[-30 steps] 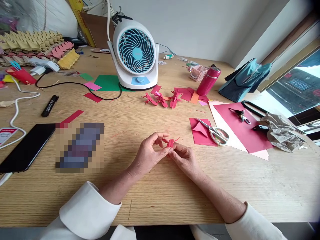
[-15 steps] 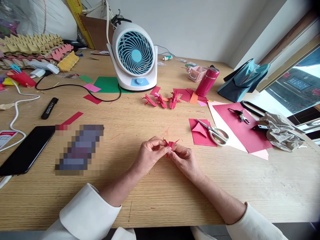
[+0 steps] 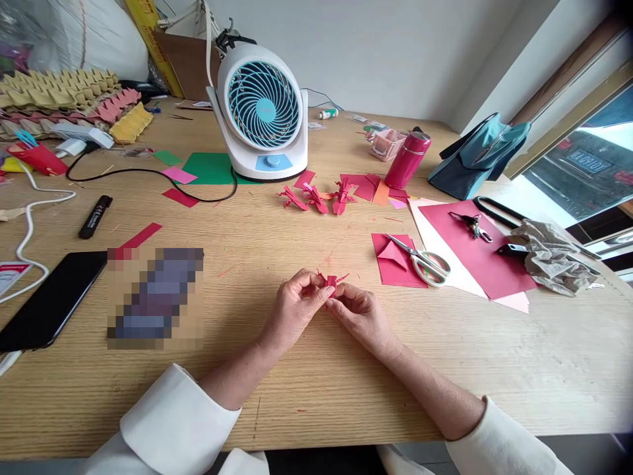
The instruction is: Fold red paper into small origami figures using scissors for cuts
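Note:
A small red folded-paper figure (image 3: 331, 284) with thin pointed ends is pinched between both hands above the wooden table. My left hand (image 3: 300, 302) grips its left side, thumb across the front. My right hand (image 3: 360, 313) holds the lower right side between thumb and fingers, and the fingertips partly hide the paper. Beyond the hands lie three similar red paper figures (image 3: 316, 198) in a row. To the right, white-handled scissors (image 3: 429, 265) rest partly on red paper squares (image 3: 390, 269), beside a folded red piece.
A white fan (image 3: 267, 105) stands at the back on green paper (image 3: 205, 167). A pink bottle (image 3: 408, 160) and teal bag (image 3: 477, 158) are at the back right. Large red sheets (image 3: 475, 257) with keys lie right. At left are a black marker (image 3: 95, 217) and black tablet-like device (image 3: 54, 300).
The hands and the red paper figure have shifted slightly left in view, along with a small camera shift. Both hands keep their pinch on the figure.

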`<state>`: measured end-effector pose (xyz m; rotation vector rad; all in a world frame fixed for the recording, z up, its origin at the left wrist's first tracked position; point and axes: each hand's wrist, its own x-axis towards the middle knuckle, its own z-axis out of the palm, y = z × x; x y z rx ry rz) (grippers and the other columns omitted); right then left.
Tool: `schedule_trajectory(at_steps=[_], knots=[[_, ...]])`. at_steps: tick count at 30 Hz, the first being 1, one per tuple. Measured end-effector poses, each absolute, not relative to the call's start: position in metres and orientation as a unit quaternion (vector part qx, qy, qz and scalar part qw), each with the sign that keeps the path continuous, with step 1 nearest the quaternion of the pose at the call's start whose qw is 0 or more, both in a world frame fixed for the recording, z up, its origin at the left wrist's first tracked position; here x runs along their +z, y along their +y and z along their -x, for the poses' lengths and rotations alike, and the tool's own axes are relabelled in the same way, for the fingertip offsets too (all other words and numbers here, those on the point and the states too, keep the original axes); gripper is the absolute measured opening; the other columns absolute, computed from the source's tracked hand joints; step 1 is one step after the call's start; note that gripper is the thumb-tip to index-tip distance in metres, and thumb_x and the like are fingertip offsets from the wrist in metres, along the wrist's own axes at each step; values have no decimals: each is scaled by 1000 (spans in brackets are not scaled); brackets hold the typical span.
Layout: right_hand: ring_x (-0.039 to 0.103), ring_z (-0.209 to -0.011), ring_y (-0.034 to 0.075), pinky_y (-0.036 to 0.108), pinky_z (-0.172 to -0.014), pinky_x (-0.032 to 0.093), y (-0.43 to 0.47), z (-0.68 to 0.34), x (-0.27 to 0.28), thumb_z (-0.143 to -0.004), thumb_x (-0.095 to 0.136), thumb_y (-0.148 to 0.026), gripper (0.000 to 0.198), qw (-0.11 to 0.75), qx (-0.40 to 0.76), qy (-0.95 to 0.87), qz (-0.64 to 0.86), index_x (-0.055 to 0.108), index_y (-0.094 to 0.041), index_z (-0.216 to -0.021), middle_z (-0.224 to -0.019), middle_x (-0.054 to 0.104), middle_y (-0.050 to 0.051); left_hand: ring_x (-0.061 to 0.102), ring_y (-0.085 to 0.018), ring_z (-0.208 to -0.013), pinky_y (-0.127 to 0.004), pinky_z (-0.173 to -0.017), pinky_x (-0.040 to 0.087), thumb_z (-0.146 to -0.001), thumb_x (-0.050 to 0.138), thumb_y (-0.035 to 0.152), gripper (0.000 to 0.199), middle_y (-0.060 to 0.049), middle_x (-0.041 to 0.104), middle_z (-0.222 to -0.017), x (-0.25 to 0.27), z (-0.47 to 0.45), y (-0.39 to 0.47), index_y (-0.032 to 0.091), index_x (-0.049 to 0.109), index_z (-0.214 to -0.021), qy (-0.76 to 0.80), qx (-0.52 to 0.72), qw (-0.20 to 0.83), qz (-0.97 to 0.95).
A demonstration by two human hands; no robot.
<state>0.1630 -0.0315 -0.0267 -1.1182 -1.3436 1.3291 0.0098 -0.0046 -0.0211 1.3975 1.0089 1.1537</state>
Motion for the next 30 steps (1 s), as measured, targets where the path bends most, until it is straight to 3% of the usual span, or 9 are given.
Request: schedule_trajectory(at_steps=[4, 8, 18, 21, 25, 28, 30], knots=[[54, -67, 14, 28, -66, 47, -30, -161, -26, -85, 71, -44, 25, 482, 538, -532, 441, 66, -19, -84, -72, 60, 0, 60, -13, -73, -26, -71, 51, -82, 72, 34, 22, -1, 63, -75, -17, -11, -6, 16, 63, -74, 403, 474, 554, -553], [59, -77, 15, 28, -73, 49, -29, -161, -26, -83, 75, -38, 20, 551, 528, -489, 422, 64, -22, -87, -84, 65, 1, 62, -13, -72, -25, -71, 51, -81, 74, 34, 21, -2, 67, -74, -13, -11, -6, 16, 67, -74, 407, 478, 556, -545], [56, -72, 13, 27, -72, 47, -30, -162, -22, -86, 73, -34, 15, 586, 530, -473, 390, 64, -22, -86, -81, 61, 0, 67, -14, -70, -24, -72, 52, -82, 75, 28, 12, -1, 74, -75, -6, -6, -9, 17, 73, -78, 429, 462, 455, -629], [54, -70, 12, 27, -70, 46, -32, -162, -20, -88, 71, -34, 16, 579, 531, -480, 391, 63, -21, -84, -78, 60, -1, 69, -15, -74, -26, -78, 54, -80, 77, 32, 20, -2, 75, -79, -7, -6, -9, 17, 72, -91, 428, 467, 474, -611], [53, -70, 12, 27, -70, 45, -31, -164, -21, -89, 69, -34, 16, 573, 534, -491, 383, 62, -21, -85, -78, 59, -1, 69, -13, -74, -27, -83, 54, -80, 78, 31, 49, 2, 71, -75, -7, -7, -7, 19, 60, -123, 406, 464, 522, -589], [54, -72, 13, 27, -70, 45, -31, -165, -24, -91, 67, -33, 14, 565, 517, -512, 388, 62, -22, -87, -80, 59, 0, 67, -13, -70, -25, -74, 54, -81, 77, 30, 23, 1, 69, -72, -5, -7, -6, 16, 67, -97, 396, 457, 524, -599], [55, -73, 13, 28, -70, 45, -32, -166, -24, -93, 64, -33, 13, 556, 490, -535, 406, 62, -21, -87, -82, 60, 1, 65, -13, -66, -25, -69, 52, -81, 76, 30, 19, 0, 68, -70, -4, -6, -4, 16, 64, -76, 400, 457, 506, -613]])
